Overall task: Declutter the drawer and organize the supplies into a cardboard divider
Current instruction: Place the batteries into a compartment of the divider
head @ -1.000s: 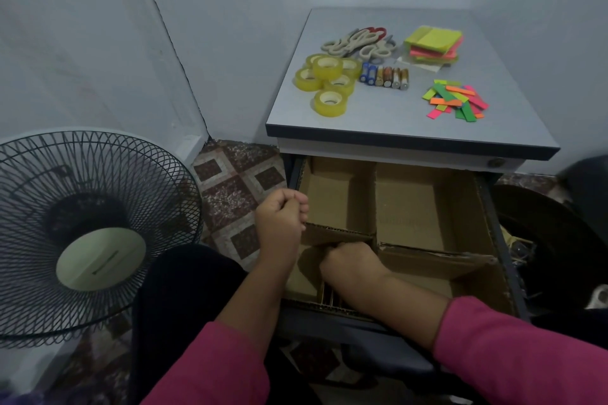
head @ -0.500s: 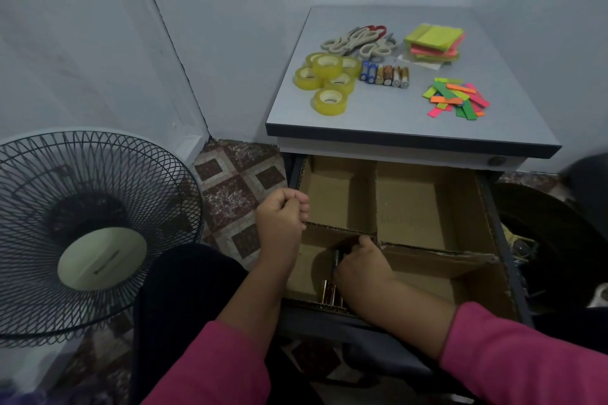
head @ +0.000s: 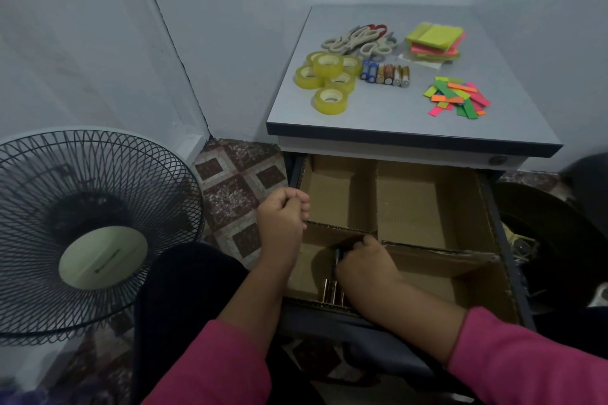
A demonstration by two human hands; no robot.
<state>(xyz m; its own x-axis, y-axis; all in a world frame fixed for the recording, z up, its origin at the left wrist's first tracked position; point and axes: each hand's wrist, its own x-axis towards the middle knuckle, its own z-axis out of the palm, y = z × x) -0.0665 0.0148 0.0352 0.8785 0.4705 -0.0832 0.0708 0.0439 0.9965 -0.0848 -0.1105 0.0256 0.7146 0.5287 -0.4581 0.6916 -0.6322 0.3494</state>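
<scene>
The drawer (head: 493, 223) is pulled out and lined with a cardboard divider (head: 376, 194) of several compartments. My right hand (head: 365, 263) reaches into the near-left compartment and pinches a dark battery (head: 337, 256) at its fingertips. A few gold batteries (head: 331, 293) lie at that compartment's near wall. My left hand (head: 283, 217) is curled into a fist at the drawer's left edge; nothing shows inside it. On the cabinet top (head: 394, 115) lie tape rolls (head: 329, 82), more batteries (head: 386, 73), scissors (head: 358, 39), sticky note pads (head: 434, 39) and coloured paper strips (head: 457, 97).
A standing fan (head: 88, 230) sits on the tiled floor to the left. A dark round object (head: 552, 240) is beside the drawer on the right. Grey walls close in behind and to the left of the cabinet.
My right hand has shifted a little up and right inside the near-left compartment, uncovering the gold batteries and showing the dark battery at its fingertips. My left hand has stayed put.
</scene>
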